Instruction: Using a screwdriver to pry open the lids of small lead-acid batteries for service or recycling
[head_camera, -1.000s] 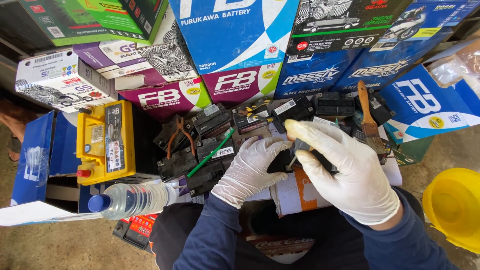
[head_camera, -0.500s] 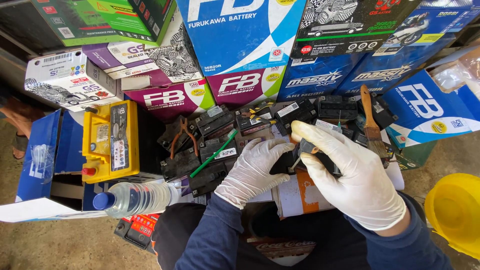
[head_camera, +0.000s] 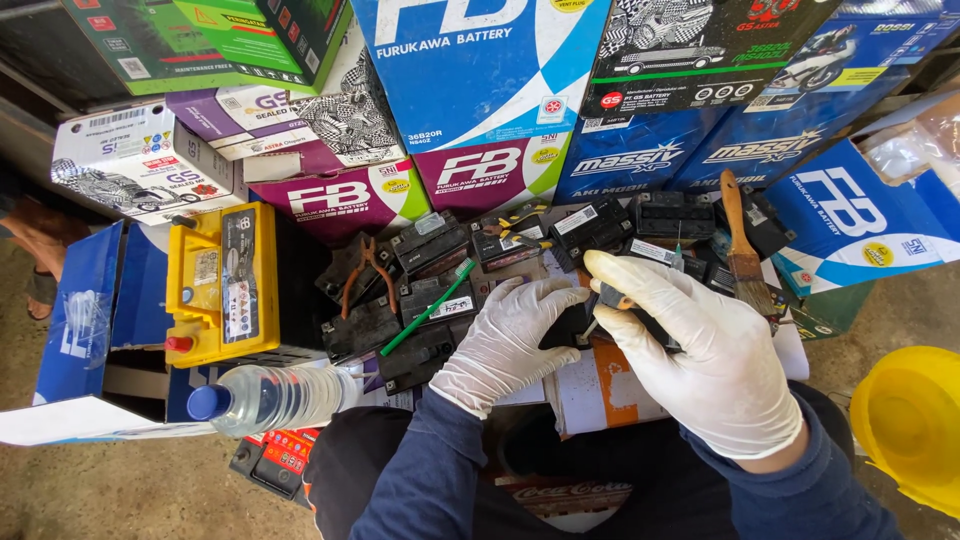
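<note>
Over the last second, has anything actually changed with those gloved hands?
Barely. The right hand slid slightly right, keeping its grip on a small dark tool. The left hand still rests on the small black batteries. The yellow battery, water bottle and paintbrush stayed put.

yellow battery (head_camera: 222, 285) left | water bottle (head_camera: 270, 398) beside it | green toothbrush (head_camera: 430, 308) | paintbrush (head_camera: 742, 250) | yellow bucket (head_camera: 915, 425) right
</note>
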